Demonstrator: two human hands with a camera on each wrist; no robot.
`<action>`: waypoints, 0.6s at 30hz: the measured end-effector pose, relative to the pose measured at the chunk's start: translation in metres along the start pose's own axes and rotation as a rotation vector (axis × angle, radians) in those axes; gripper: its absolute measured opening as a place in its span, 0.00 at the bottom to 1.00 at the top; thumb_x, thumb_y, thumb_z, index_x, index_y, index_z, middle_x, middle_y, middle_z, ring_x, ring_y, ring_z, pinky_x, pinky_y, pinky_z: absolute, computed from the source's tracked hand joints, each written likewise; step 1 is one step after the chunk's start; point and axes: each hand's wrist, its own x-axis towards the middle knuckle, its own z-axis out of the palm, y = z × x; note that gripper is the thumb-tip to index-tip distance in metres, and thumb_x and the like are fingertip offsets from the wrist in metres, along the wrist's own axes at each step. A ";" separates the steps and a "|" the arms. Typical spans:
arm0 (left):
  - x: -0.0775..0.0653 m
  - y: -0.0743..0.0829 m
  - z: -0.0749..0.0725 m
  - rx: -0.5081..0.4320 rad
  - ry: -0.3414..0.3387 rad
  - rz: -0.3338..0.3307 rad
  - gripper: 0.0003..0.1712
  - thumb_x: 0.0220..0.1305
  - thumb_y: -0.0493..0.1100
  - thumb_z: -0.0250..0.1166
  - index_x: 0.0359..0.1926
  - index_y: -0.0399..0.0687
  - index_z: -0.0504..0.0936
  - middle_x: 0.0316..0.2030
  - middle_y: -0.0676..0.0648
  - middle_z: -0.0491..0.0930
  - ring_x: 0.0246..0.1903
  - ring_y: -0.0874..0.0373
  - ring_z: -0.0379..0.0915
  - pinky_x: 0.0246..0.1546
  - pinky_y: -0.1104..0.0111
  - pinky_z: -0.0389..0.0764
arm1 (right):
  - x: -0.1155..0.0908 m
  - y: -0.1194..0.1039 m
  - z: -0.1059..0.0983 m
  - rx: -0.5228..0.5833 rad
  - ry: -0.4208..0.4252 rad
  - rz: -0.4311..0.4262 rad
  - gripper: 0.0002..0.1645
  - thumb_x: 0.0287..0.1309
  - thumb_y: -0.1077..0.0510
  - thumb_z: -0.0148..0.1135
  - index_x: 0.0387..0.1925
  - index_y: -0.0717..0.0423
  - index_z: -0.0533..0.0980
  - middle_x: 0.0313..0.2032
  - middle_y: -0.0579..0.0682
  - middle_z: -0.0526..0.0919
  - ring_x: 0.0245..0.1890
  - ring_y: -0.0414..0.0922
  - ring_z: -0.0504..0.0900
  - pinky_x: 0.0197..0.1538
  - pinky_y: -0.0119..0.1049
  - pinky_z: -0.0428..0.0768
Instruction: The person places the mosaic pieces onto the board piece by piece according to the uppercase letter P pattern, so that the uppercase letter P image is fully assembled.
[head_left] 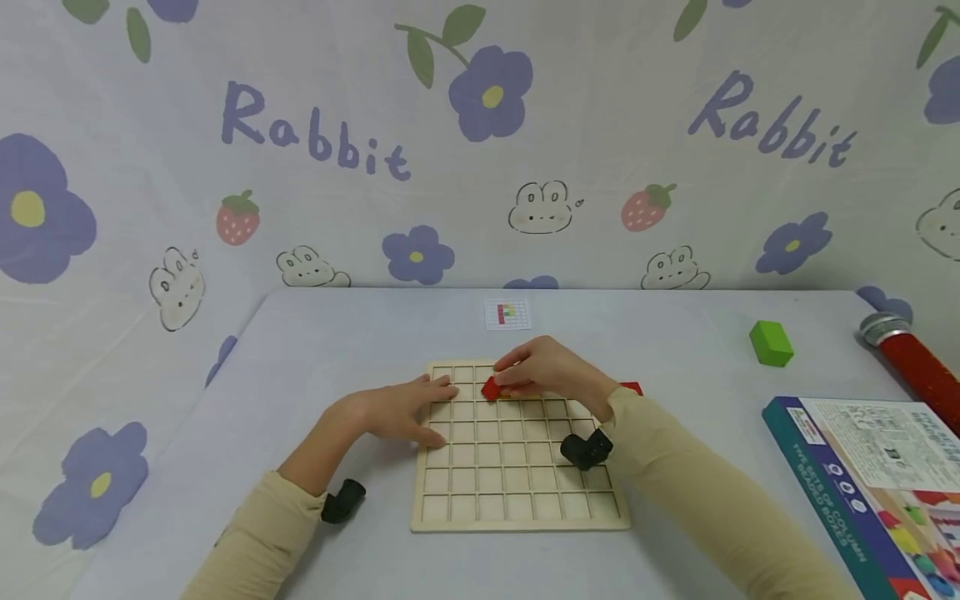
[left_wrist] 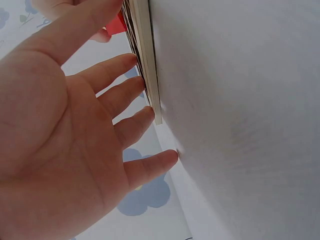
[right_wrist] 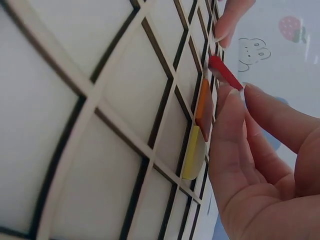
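A wooden grid board [head_left: 521,526] lies flat on the white table. My right hand [head_left: 551,367] pinches a small red tile [head_left: 491,388] between thumb and fingertips over the board's far rows. In the right wrist view that red tile [right_wrist: 226,73] is tilted, one end close to the grid. Beside it, an orange tile [right_wrist: 204,110] and a yellow tile [right_wrist: 194,154] sit in neighbouring squares. My left hand [head_left: 401,410] has its fingers spread at the board's left edge. The left wrist view shows its fingertips along the board's side [left_wrist: 148,60], the little finger lower, at the table.
Behind the board lies a small card [head_left: 507,315] with a coloured grid pattern. A red piece [head_left: 632,387] shows partly behind the right forearm. To the right are a green block [head_left: 771,343], a red microphone [head_left: 918,367] and a printed box [head_left: 862,500].
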 end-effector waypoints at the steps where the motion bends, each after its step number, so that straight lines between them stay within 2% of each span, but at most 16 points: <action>1: 0.000 0.000 0.000 -0.001 -0.001 -0.003 0.43 0.62 0.53 0.65 0.73 0.52 0.56 0.74 0.50 0.44 0.72 0.49 0.33 0.67 0.51 0.46 | 0.001 0.000 0.001 -0.001 0.003 -0.001 0.16 0.57 0.64 0.66 0.47 0.67 0.79 0.35 0.57 0.83 0.26 0.42 0.82 0.36 0.31 0.81; 11: 0.003 -0.003 0.003 0.003 0.006 -0.008 0.44 0.62 0.55 0.65 0.74 0.54 0.55 0.74 0.51 0.44 0.72 0.50 0.32 0.67 0.51 0.46 | 0.002 -0.003 0.008 -0.117 0.012 -0.029 0.12 0.58 0.63 0.65 0.43 0.66 0.80 0.30 0.55 0.84 0.27 0.43 0.83 0.37 0.35 0.82; 18: 0.004 -0.003 0.002 -0.001 0.008 -0.002 0.44 0.62 0.55 0.65 0.74 0.54 0.55 0.74 0.51 0.44 0.72 0.50 0.32 0.67 0.52 0.45 | -0.005 -0.005 0.010 -0.122 -0.020 -0.043 0.13 0.64 0.59 0.60 0.44 0.67 0.79 0.31 0.57 0.84 0.27 0.45 0.83 0.36 0.36 0.82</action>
